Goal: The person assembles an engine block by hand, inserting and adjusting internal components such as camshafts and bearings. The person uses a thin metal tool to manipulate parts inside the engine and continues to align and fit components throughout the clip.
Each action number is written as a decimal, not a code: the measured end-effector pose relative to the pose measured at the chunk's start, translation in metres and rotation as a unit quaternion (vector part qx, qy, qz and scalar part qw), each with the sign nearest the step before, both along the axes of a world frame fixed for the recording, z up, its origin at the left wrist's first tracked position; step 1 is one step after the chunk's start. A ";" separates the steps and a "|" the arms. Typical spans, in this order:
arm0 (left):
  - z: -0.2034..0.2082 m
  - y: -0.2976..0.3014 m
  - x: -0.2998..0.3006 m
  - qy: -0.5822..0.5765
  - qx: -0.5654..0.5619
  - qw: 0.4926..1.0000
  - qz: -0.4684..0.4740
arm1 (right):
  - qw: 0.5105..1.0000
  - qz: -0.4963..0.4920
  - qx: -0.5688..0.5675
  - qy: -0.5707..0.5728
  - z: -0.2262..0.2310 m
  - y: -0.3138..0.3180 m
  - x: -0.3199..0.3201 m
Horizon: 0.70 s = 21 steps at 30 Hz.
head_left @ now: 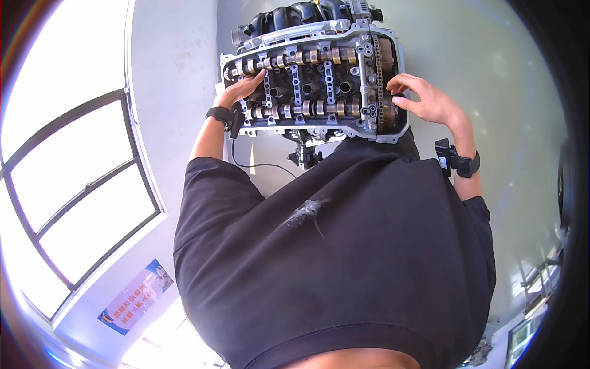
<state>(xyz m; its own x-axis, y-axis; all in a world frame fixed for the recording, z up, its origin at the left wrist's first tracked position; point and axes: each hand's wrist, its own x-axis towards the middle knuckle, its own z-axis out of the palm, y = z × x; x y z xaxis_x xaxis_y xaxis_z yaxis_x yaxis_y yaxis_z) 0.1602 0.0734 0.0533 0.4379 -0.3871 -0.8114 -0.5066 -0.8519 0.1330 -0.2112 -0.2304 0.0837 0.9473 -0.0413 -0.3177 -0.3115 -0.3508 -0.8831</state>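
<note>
An engine with its top uncovered lies before me, its silver cylinder head [393,132] facing up. Two camshafts run across it, a far camshaft [299,58] and a near camshaft [307,109]. A timing chain [379,74] runs along the right end. My left hand [243,90] reaches over the head's left end, fingers stretched out toward the far camshaft; the thumb side shows, the other fingers are partly hidden. My right hand [425,101] is at the right edge beside the chain, fingers bent, thumb apart from them, nothing visible between.
Black intake pipes [295,15] rise on the engine's far side. A dark metal part [305,157] sticks out at its near side. From the black device on my left wrist [233,118] a thin cable [264,165] runs toward my shirt. A window wall is on the left.
</note>
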 end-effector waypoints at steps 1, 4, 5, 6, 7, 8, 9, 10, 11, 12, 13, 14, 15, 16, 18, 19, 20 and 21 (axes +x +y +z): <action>-0.008 0.009 0.000 -0.033 -0.062 0.997 0.013 | 1.000 0.012 -0.005 -0.003 0.001 0.000 0.003; -0.006 0.020 -0.004 -0.071 -0.069 0.995 0.028 | 0.999 0.038 -0.011 -0.002 0.003 0.000 0.011; -0.007 0.027 -0.008 -0.101 -0.150 0.983 -0.008 | 0.999 0.050 -0.017 -0.001 0.003 0.001 0.015; -0.006 0.029 -0.015 -0.102 -0.159 0.982 0.003 | 0.998 0.057 -0.027 -0.005 0.004 0.001 0.016; -0.002 0.033 -0.022 -0.137 -0.200 0.970 -0.014 | 0.997 0.068 -0.037 -0.011 0.005 0.001 0.022; 0.000 0.035 -0.028 -0.173 -0.241 0.955 -0.030 | 0.995 0.085 -0.047 -0.011 0.007 0.000 0.028; 0.002 0.039 -0.031 -0.191 -0.255 0.948 -0.014 | 0.993 0.101 -0.062 0.005 0.011 0.000 0.036; -0.002 0.045 -0.038 -0.233 -0.330 0.915 -0.007 | 0.990 0.116 -0.077 0.023 0.016 0.002 0.044; -0.004 0.051 -0.042 -0.287 -0.342 0.895 -0.016 | 0.988 0.119 -0.091 0.023 0.023 0.005 0.055; -0.003 0.049 -0.047 -0.336 -0.353 0.872 -0.028 | 0.985 0.132 -0.104 0.025 0.032 0.007 0.066; -0.008 0.054 -0.049 -0.367 -0.375 0.851 -0.008 | 0.983 0.140 -0.116 0.026 0.041 0.011 0.079; -0.014 0.059 -0.052 -0.374 -0.380 0.846 0.012 | 0.980 0.147 -0.129 0.026 0.048 0.015 0.092; -0.016 0.059 -0.056 -0.421 -0.374 0.826 0.039 | 0.976 0.162 -0.143 0.029 0.053 0.021 0.104; -0.019 0.058 -0.056 -0.466 -0.368 0.802 0.067 | 0.973 0.163 -0.164 0.003 0.058 0.028 0.118; -0.029 0.058 -0.057 -0.453 -0.378 0.796 0.132 | 0.963 0.178 -0.200 -0.020 0.062 0.046 0.143; -0.028 0.056 -0.060 -0.453 -0.368 0.796 0.164 | 0.966 0.170 -0.193 -0.036 0.058 0.056 0.155; -0.027 0.056 -0.061 -0.451 -0.357 0.795 0.195 | 0.968 0.161 -0.185 -0.053 0.054 0.068 0.164; -0.025 0.058 -0.062 -0.436 -0.353 0.799 0.216 | 0.968 0.164 -0.177 -0.070 0.052 0.081 0.175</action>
